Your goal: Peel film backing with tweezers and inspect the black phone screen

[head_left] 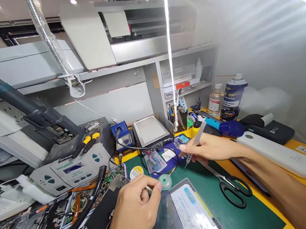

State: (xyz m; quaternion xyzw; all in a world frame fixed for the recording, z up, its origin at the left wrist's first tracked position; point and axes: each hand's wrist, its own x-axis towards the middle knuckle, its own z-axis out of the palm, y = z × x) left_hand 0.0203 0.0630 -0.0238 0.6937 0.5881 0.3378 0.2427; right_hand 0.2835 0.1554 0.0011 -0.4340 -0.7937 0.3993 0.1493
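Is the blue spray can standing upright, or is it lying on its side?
Upright: the blue spray can has its white top uppermost.

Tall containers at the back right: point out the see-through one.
The bottle on the left, with clear walls; the spray can beside it is opaque, mostly dark blue.

Your dull metal tweezers (200, 132), matt green mat (258, 215), scissors (226, 180) of glossy plastic and metal, glossy plastic packet (193, 214), ribbed metal gooseneck (43, 30)

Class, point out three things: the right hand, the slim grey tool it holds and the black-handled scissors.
Right hand (211, 148), head view: back of the hand.
Slim grey tool (200, 133), head view: its upper part.
Scissors (225, 179), head view: where blades meet handles.
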